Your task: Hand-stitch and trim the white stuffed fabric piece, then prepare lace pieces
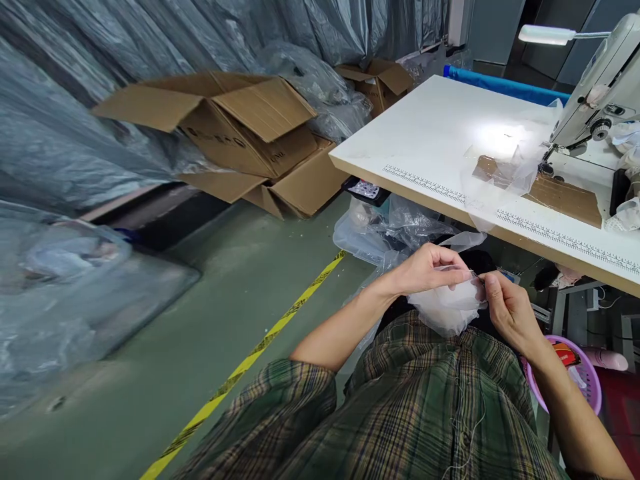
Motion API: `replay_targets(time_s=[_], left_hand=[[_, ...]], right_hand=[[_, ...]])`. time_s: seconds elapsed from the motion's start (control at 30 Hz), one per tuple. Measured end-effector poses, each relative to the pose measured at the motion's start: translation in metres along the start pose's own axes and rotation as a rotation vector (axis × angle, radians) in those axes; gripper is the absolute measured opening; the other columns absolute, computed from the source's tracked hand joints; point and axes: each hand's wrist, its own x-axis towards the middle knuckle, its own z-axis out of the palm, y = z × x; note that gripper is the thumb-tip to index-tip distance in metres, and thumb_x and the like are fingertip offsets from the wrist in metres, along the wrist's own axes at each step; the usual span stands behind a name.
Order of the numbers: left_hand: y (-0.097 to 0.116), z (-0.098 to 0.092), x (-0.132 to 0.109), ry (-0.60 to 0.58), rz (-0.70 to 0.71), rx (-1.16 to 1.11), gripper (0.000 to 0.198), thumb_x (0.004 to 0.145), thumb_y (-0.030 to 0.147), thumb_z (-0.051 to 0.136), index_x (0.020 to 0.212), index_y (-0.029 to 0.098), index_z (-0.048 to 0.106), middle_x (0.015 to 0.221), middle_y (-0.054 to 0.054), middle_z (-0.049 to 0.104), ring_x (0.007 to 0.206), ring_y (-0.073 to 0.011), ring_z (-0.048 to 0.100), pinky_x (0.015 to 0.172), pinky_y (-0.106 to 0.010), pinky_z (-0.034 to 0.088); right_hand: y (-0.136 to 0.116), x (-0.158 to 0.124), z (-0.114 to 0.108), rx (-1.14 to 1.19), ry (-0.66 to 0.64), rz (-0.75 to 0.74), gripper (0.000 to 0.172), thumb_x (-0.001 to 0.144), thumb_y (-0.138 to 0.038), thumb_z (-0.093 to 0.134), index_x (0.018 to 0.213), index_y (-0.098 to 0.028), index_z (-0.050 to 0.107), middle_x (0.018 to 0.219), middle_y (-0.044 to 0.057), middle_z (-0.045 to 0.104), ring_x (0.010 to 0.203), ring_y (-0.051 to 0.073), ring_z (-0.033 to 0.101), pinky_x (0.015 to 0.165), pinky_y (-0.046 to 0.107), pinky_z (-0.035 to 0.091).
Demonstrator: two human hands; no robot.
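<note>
A piece of sheer white fabric [445, 303] is bunched over my lap, between my two hands. My left hand [435, 269] is closed on its upper edge, thumb on top. Close beside it, my right hand [510, 308] pinches the right edge of the same fabric between thumb and fingers. Whether a small tool or thread sits in that pinch is too small to tell. More sheer fabric [523, 170] lies on the white sewing table [425, 127] and hangs over its front edge. It reaches toward the needle area of the sewing machine [595, 87].
Brown cardboard [565, 197] lies under the machine's needle, beside printed rulers. Open cardboard boxes [240, 133] and plastic sheeting [320, 87] stand behind on the left. A yellow tape line [260, 347] crosses the green floor. A pink basket [593, 380] stands low on the right.
</note>
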Motion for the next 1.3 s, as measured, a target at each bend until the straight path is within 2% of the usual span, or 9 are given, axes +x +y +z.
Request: replay_targets(time_s=[0.27, 0.37, 0.53, 0.67, 0.83, 1.03, 1.17, 1.23, 1.3], left_hand=[[-0.001, 0.0, -0.001, -0.032, -0.005, -0.022, 0.033, 0.075, 0.044, 0.079, 0.075, 0.012, 0.071, 0.06, 0.001, 0.063, 0.057, -0.0084, 0.054, 0.059, -0.022, 0.046], [-0.001, 0.0, -0.002, -0.028, -0.004, -0.021, 0.032, 0.075, 0.044, 0.079, 0.075, 0.012, 0.071, 0.059, 0.001, 0.062, 0.057, -0.0085, 0.054, 0.06, -0.022, 0.045], [-0.002, 0.003, 0.0, -0.028, -0.034, -0.003, 0.032, 0.075, 0.043, 0.079, 0.071, 0.012, 0.069, 0.058, 0.001, 0.06, 0.057, -0.0085, 0.052, 0.061, -0.023, 0.044], [-0.006, 0.003, 0.002, -0.036, -0.054, 0.005, 0.029, 0.075, 0.04, 0.077, 0.069, 0.012, 0.069, 0.058, 0.001, 0.06, 0.058, -0.009, 0.052, 0.062, -0.023, 0.043], [-0.011, 0.002, 0.001, -0.031, -0.053, -0.008, 0.028, 0.076, 0.039, 0.077, 0.071, 0.012, 0.071, 0.059, 0.0, 0.061, 0.06, -0.0097, 0.053, 0.062, -0.023, 0.044], [-0.014, 0.003, 0.003, -0.038, -0.056, -0.001, 0.031, 0.076, 0.042, 0.077, 0.073, 0.012, 0.072, 0.059, 0.001, 0.062, 0.059, -0.0099, 0.054, 0.062, -0.023, 0.045], [-0.014, 0.009, 0.001, -0.042, -0.061, -0.001, 0.032, 0.078, 0.043, 0.076, 0.075, 0.012, 0.072, 0.059, 0.001, 0.061, 0.058, -0.009, 0.052, 0.058, -0.021, 0.042], [-0.012, 0.011, -0.005, -0.072, -0.069, 0.001, 0.032, 0.08, 0.043, 0.073, 0.075, 0.012, 0.07, 0.061, 0.001, 0.061, 0.059, -0.0089, 0.053, 0.057, -0.021, 0.041], [-0.01, 0.011, -0.013, -0.111, -0.073, -0.012, 0.03, 0.082, 0.041, 0.072, 0.079, 0.012, 0.069, 0.065, 0.001, 0.061, 0.06, -0.0085, 0.053, 0.058, -0.02, 0.041]], right_hand=[[-0.008, 0.005, 0.002, -0.079, 0.042, -0.079, 0.047, 0.097, -0.058, 0.04, 0.075, -0.023, 0.062, 0.061, 0.002, 0.059, 0.054, 0.015, 0.051, 0.054, 0.027, 0.037], [-0.006, 0.004, 0.003, -0.072, 0.046, -0.05, 0.044, 0.096, -0.057, 0.042, 0.074, -0.022, 0.061, 0.059, 0.0, 0.056, 0.051, 0.014, 0.047, 0.052, 0.026, 0.034], [0.0, 0.001, 0.007, -0.074, 0.059, 0.034, 0.047, 0.094, -0.06, 0.045, 0.064, -0.023, 0.05, 0.05, -0.004, 0.045, 0.046, 0.011, 0.036, 0.049, 0.026, 0.027], [0.003, -0.002, 0.011, -0.038, 0.064, 0.07, 0.049, 0.094, -0.062, 0.043, 0.064, -0.023, 0.05, 0.05, -0.004, 0.043, 0.046, 0.011, 0.036, 0.048, 0.026, 0.027], [0.001, -0.002, 0.014, -0.003, 0.065, 0.086, 0.048, 0.094, -0.063, 0.042, 0.071, -0.023, 0.056, 0.055, -0.003, 0.049, 0.048, 0.012, 0.04, 0.048, 0.025, 0.03], [0.008, -0.003, 0.016, -0.036, 0.117, 0.11, 0.049, 0.093, -0.063, 0.044, 0.066, -0.023, 0.054, 0.052, -0.003, 0.045, 0.047, 0.012, 0.035, 0.049, 0.026, 0.027], [0.009, -0.003, 0.011, 0.161, 0.144, 0.103, 0.041, 0.089, -0.062, 0.054, 0.087, -0.022, 0.062, 0.072, 0.0, 0.06, 0.059, 0.013, 0.047, 0.055, 0.026, 0.038], [0.006, -0.006, 0.009, 0.296, 0.076, 0.098, 0.041, 0.08, -0.059, 0.068, 0.096, -0.022, 0.062, 0.082, 0.002, 0.064, 0.063, 0.014, 0.051, 0.057, 0.026, 0.042], [0.003, -0.011, 0.01, 0.385, -0.009, 0.135, 0.041, 0.074, -0.056, 0.075, 0.092, -0.021, 0.062, 0.076, 0.001, 0.063, 0.06, 0.013, 0.051, 0.054, 0.025, 0.042]])
